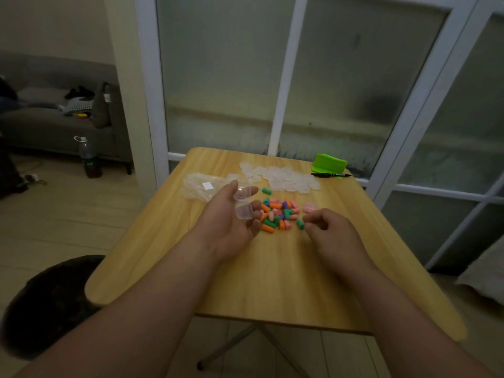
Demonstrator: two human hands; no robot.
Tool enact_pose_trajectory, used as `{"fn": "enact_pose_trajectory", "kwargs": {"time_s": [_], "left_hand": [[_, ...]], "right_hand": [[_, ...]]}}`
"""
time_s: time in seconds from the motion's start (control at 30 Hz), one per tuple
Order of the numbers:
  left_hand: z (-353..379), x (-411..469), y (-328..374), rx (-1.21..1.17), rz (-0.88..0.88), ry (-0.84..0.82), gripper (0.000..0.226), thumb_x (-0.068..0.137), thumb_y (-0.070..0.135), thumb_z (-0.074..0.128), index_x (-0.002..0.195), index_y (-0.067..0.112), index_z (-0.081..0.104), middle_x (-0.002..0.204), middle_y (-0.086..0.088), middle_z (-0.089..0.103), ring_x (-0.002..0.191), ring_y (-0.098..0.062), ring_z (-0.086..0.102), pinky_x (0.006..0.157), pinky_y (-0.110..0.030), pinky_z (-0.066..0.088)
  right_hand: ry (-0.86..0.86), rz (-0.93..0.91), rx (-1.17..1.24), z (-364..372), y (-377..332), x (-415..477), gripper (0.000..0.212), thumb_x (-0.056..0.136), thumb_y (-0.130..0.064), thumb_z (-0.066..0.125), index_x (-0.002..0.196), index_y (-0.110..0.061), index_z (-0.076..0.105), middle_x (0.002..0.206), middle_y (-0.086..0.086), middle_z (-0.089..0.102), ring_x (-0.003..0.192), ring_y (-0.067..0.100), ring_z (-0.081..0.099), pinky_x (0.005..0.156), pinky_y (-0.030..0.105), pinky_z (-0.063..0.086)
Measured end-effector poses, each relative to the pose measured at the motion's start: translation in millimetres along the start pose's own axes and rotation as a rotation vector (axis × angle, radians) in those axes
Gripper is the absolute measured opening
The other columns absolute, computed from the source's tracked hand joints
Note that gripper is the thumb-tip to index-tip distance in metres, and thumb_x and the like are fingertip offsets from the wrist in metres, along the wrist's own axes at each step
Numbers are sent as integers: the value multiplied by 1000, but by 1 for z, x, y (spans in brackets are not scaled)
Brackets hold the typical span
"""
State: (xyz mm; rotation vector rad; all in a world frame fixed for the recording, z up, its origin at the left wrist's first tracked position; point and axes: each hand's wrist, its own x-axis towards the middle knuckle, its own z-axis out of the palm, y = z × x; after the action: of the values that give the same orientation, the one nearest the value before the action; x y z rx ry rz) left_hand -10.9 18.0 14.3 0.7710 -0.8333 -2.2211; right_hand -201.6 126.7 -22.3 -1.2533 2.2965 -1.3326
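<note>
- Work in hand: loading foam earplugs into small clear cases on the wooden table [272, 268].
- Done, as far as visible: one closed case [309, 207] with pink contents lies at the right edge of the earplug pile [278, 214]. It appears to be the only filled unit.
- Left to do: the pile holds many loose plugs in orange, pink, green and purple. One stray green plug [266, 190] lies just beyond it. A large heap of empty clear cases [283, 177] waits at the far side of the table, beside a plastic bag [201, 186]. Judged from this, the job is at an early stage.
- Left hand [229, 222]: palm up, above the left side of the pile. Its fingers and thumb curl round an open clear hinged case [242, 205], lid swung up. No plug is discernible inside it.
- Right hand [335, 236]: fingers curled, knuckles up, low over the table just right of the pile. Thumb and forefinger pinch a green earplug [300, 224] at the pile's near right edge. The plug appears to rest on the table.
- Next step, as a judgement: lift the green earplug and carry it left to the open case.
</note>
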Motion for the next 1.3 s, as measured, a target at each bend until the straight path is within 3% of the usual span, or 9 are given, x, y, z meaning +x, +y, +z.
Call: {"fn": "enact_pose_trajectory", "kwargs": {"time_s": [0.13, 0.27, 0.6, 0.73, 0.83, 0.97, 1.1, 1.2, 1.3], "left_hand": [[-3, 0, 1, -19, -6, 18, 52, 107, 48, 41, 129, 7, 64, 92, -9, 56, 67, -15, 47, 59, -27, 39], [-4, 2, 1, -59, -18, -12, 46, 106, 47, 40, 120, 8, 62, 75, -4, 54, 61, -13, 43, 57, -25, 32], [-4, 3, -1, -36, -34, 28, 48, 106, 47, 41, 119, 8, 66, 81, -5, 57, 59, -13, 46, 54, -25, 35], [-5, 2, -2, -22, -44, 36, 48, 105, 46, 43, 123, 7, 66, 82, -5, 58, 60, -13, 47, 55, -24, 35], [-2, 1, -6, 5, -71, 34, 52, 107, 48, 42, 128, 6, 65, 84, -6, 58, 60, -13, 48, 53, -24, 37], [9, -3, -14, 12, -97, -40, 50, 109, 47, 40, 129, 9, 65, 82, -7, 59, 62, -16, 51, 52, -26, 43], [15, -7, -21, -50, -137, -137, 50, 109, 47, 42, 141, 12, 59, 107, -13, 66, 79, -21, 62, 66, -31, 55], [17, -12, -23, -59, -139, -196, 54, 110, 47, 39, 149, 12, 53, 135, -15, 67, 103, -25, 70, 81, -34, 56], [20, -15, -24, -40, -152, -225, 47, 111, 49, 35, 138, 17, 56, 128, -13, 67, 88, -21, 78, 78, -32, 59]], "right_hand": [[-23, -97, -209, 18, -9, -5, 17, 99, -22, 69, 112, -32, 72, 103, -15, 69, 94, 4, 63, 77, 28, 50], [15, -136, -364, 26, -13, -4, 20, 100, -24, 63, 117, -34, 68, 98, -13, 66, 85, 7, 60, 64, 30, 45], [122, -89, -492, 37, -14, 1, 11, 101, -39, 66, 105, -32, 73, 105, -10, 68, 85, 9, 58, 61, 29, 38], [115, -68, -424, 35, -13, 2, 7, 100, -35, 68, 100, -31, 74, 108, -13, 72, 90, 8, 59, 67, 29, 41], [113, -50, -306, 26, -11, 1, 4, 98, -32, 70, 94, -32, 72, 100, -12, 72, 86, 7, 61, 63, 24, 41], [124, -104, -71, 11, -18, -2, 4, 96, -30, 77, 94, -30, 73, 92, -15, 71, 90, 2, 64, 69, 21, 46], [87, -240, 82, 0, -42, -16, 6, 95, -26, 78, 99, -27, 74, 89, -12, 72, 86, 1, 67, 71, 18, 52], [10, -343, 28, 0, -53, -29, 4, 95, -27, 77, 95, -29, 74, 92, -11, 70, 87, 2, 64, 71, 11, 47], [-22, -390, -63, 3, -54, -33, 5, 91, -30, 80, 92, -31, 75, 98, -11, 63, 91, 0, 59, 73, 6, 40]]}}
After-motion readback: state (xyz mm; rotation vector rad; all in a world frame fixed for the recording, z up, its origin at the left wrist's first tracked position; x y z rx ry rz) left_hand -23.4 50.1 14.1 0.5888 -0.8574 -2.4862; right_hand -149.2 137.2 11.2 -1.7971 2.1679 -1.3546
